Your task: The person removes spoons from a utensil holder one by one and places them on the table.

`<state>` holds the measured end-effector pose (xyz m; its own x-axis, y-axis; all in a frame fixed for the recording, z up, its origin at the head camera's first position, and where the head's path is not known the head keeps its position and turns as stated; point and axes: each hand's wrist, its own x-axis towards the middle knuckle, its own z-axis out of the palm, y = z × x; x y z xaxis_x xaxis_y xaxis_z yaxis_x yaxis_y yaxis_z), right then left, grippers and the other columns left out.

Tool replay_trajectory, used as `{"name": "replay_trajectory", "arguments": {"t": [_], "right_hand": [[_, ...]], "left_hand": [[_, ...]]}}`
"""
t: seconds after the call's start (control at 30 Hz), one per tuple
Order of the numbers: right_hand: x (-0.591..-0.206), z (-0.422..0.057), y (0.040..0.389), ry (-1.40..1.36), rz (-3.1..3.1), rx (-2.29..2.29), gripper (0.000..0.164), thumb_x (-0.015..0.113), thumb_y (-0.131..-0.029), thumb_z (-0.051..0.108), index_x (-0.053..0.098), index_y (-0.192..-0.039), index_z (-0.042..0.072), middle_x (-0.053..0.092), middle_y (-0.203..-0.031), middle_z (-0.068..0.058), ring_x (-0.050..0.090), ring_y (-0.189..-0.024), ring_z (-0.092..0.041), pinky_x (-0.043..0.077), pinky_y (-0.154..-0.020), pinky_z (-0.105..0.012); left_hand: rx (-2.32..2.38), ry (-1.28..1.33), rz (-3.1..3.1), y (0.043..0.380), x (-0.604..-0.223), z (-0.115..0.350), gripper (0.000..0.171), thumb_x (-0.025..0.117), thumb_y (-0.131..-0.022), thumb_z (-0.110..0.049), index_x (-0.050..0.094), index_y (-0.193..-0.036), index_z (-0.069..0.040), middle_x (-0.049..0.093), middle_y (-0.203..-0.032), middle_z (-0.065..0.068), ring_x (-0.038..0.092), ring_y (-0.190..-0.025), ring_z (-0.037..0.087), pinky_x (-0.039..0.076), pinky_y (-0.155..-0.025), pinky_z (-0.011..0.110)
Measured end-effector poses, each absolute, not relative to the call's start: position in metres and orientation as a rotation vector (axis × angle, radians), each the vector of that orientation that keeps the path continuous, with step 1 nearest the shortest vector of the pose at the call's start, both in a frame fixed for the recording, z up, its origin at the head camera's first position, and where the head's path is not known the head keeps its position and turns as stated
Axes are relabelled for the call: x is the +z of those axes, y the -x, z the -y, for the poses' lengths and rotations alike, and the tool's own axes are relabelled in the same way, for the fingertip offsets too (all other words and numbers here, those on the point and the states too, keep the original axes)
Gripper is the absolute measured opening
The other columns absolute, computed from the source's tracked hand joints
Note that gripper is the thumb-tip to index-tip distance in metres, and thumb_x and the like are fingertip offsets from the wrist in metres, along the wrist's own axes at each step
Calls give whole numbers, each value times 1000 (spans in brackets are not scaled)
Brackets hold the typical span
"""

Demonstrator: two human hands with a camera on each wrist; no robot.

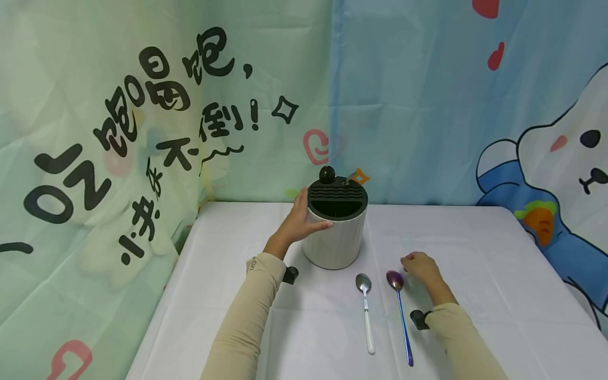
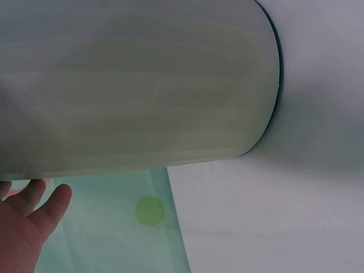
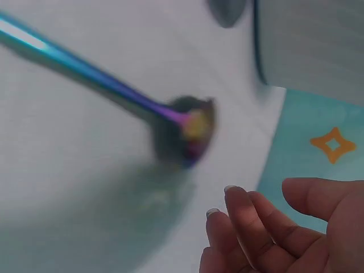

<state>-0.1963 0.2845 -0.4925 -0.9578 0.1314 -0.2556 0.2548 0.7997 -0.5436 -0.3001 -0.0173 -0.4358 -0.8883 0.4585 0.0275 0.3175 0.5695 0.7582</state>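
Tabletop [image 1: 190, 306]: canister [image 1: 338, 227] beside left hand [image 1: 296, 221].

Whitish canister [image 1: 332, 244] stands upright, dark lid [image 1: 337, 196] on; purple-blue spoon [image 1: 402, 317] lies front-right, bowl end nearer canister.

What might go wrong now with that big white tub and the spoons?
The left hand touches the white tub high on its side, so a hard push might tip or slide it. The right hand is close to the purple-blue spoon and might bump it. That could make it clink against the white-handled spoon lying beside it.
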Motion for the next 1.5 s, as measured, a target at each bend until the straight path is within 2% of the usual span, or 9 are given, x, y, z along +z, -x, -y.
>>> {"name": "replay_trajectory", "arguments": {"t": [0.37,0.93,1.13,1.3,1.5], "right_hand": [[-449,-257,229,-209,-2912,-948,41,38,-92,19,54,-112,-14,63,-99,-27,57,-93,-40,46,-75,-45],[-396,-223,264,-148,-2993,-984,43,36,-95,21,46,-127,-7,48,-125,-30,46,-114,-43,40,-91,-53],[-394,-214,278,-89,-3061,-1031,40,41,-92,13,47,-126,-8,43,-126,-33,37,-119,-47,33,-97,-56],[-403,-214,294,-56,-3086,-1065,40,39,-93,15,49,-127,-2,40,-128,-31,33,-121,-46,29,-98,-57],[-386,-195,291,6,-3087,-1016,42,40,-96,15,43,-130,-8,37,-130,-34,32,-122,-48,28,-100,-59]], "left_hand": [[1214,-651,-2622,300,-436,18,107,67,-78,-46,-8,-147,-14,-5,-154,8,9,-141,26,21,-111,46],[1224,-663,-2622,303,-438,19,108,68,-77,-45,-8,-147,-14,-5,-155,7,9,-141,25,21,-111,45],[1244,-663,-2611,304,-440,19,108,69,-77,-44,-8,-148,-16,-5,-155,6,9,-141,26,21,-111,45],[1250,-674,-2612,304,-441,19,108,70,-77,-43,-7,-148,-15,-4,-155,7,9,-141,25,22,-111,45],[1240,-676,-2621,302,-437,20,107,69,-78,-42,-7,-148,-13,-4,-155,7,9,-141,26,22,-111,44]]}}
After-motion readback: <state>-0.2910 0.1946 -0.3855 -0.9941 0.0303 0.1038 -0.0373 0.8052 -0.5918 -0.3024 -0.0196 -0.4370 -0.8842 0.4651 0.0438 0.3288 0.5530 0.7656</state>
